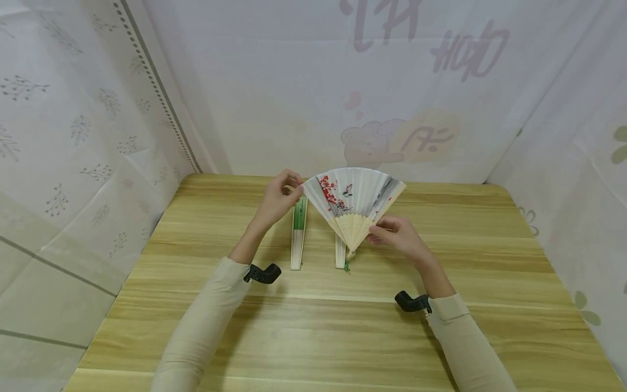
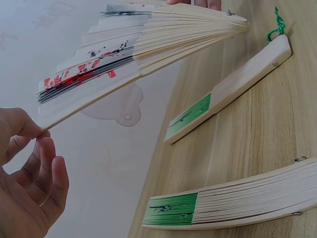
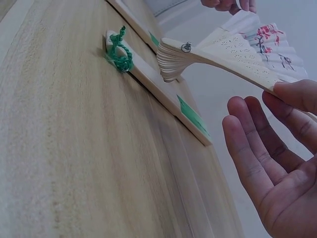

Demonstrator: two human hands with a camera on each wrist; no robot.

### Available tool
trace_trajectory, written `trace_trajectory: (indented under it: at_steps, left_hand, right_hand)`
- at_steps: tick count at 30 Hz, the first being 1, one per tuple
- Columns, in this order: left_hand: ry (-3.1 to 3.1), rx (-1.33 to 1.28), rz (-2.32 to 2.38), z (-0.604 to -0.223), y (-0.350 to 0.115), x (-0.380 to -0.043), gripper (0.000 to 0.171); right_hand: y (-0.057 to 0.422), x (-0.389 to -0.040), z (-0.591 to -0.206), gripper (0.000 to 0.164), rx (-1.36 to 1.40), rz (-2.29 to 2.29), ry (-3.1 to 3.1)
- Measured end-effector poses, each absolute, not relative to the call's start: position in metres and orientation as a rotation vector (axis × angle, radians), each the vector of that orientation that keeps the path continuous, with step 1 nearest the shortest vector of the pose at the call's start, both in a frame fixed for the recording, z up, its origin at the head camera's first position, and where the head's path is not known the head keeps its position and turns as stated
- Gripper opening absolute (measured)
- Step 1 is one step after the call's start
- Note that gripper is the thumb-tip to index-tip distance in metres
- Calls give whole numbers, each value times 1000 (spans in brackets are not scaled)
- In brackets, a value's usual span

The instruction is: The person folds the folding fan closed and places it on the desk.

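Observation:
A spread folding fan, white with red blossoms and a bird, is held above the table between both hands. The left hand pinches its upper left corner between thumb and forefinger; in the left wrist view the other fingers curl loosely below. My right hand pinches the fan's right outer rib with thumb and forefinger, as the right wrist view shows. Two folded fans with green paper lie beneath: one by the left forearm, the other partly hidden behind the spread fan, with a green cord at its end.
The wooden table runs back to a printed cloth hanging behind it. More printed cloth hangs at the left and right sides. A black wrist mount sits on the left cuff, and another on the right.

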State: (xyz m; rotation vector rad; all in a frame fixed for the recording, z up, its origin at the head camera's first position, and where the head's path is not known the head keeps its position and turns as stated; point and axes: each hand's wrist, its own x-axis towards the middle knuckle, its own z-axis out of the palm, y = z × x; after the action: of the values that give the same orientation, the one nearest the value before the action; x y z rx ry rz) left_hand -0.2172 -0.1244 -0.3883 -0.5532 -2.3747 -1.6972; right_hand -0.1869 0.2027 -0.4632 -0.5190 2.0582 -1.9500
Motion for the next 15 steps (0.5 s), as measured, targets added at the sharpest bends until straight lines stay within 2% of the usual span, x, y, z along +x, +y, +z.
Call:
trace_trajectory:
  at_steps: [10, 15]
  left_hand:
    - [-2355, -554, -1725, -398, -123, -228, 10]
    - [-2349, -584, -1740, -376, -116, -212, 11]
  right_hand:
    - [200, -188, -464, 23, -553, -1958, 2037]
    - [199, -188, -464, 21, -554, -1966, 2028]
